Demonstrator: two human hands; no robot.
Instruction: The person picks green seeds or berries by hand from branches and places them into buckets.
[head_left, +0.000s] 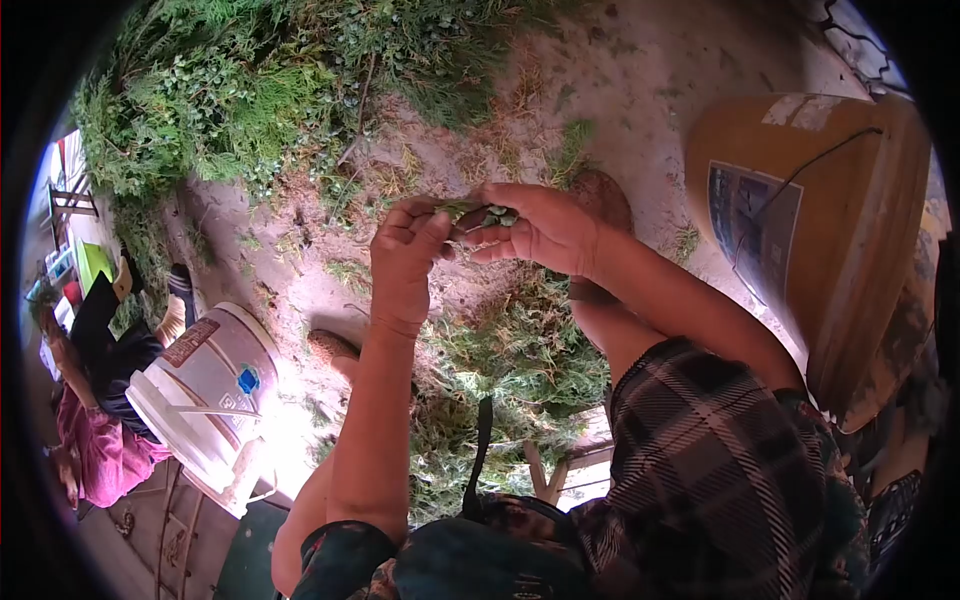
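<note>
My left hand [405, 245] and my right hand [545, 228] meet in front of me, above the littered floor. Between thumb and fingers, my left hand pinches a small green evergreen sprig [458, 209]. Pale blue-green berries [502, 214] show in the curled fingers of my right hand, whose thumb side reaches toward the sprig. The fingers partly hide both sprig and berries. Below my hands, a heap of cut evergreen foliage [525, 345] lies between my legs.
A large pile of berry-bearing evergreen branches [240, 100] fills the upper left. On the left stands a white bucket [225, 350], with a person in pink clothing [105, 440] beyond it. A big yellow-brown container [800, 230] is at right. Plant scraps cover the floor [440, 160].
</note>
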